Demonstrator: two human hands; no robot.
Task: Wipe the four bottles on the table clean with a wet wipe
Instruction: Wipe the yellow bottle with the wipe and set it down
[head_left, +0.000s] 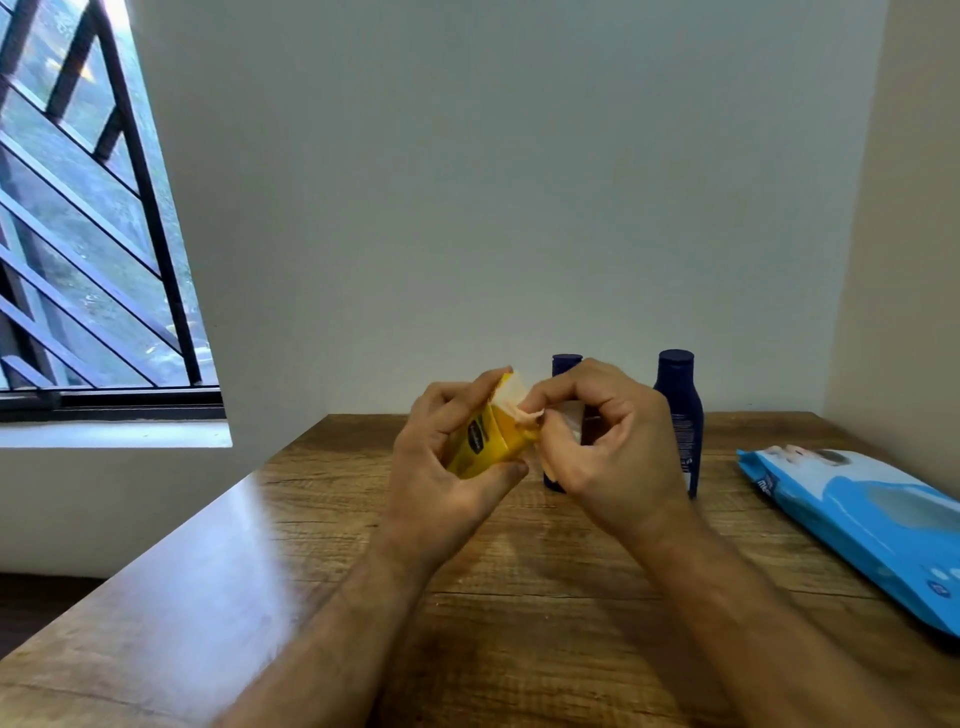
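We look down from head height at our two bare hands, raised just above a wooden table (519, 597) that sits in the corner of a pale-walled room. Our left hand (441, 467) is wrapped around a small yellow bottle (485, 441), fingers curled closely over its upper side and the thumb pressed under its lower end, so the bottle lies tilted with its top pointing up and to the right. Our right hand (613, 441) has its fingers bent in tightly, pinching a white wet wipe (511, 397) against the top end of the yellow bottle; more of the wipe shows crumpled inside the palm, and how much of it there is we cannot tell. Behind our hands, near the far wall, two dark blue bottles stand upright on the table: the left blue bottle (565, 365) is mostly hidden by our right hand, only its cap and a strip near its base showing, while the right blue bottle (680, 410) is clear except for its left edge. A fourth bottle is not visible. Well to the right lies a flat blue pack of wet wipes (857, 519), cut off by the frame edge. The yellow bottle's label is too blurred to read. A barred window (88, 234) fills the upper left.
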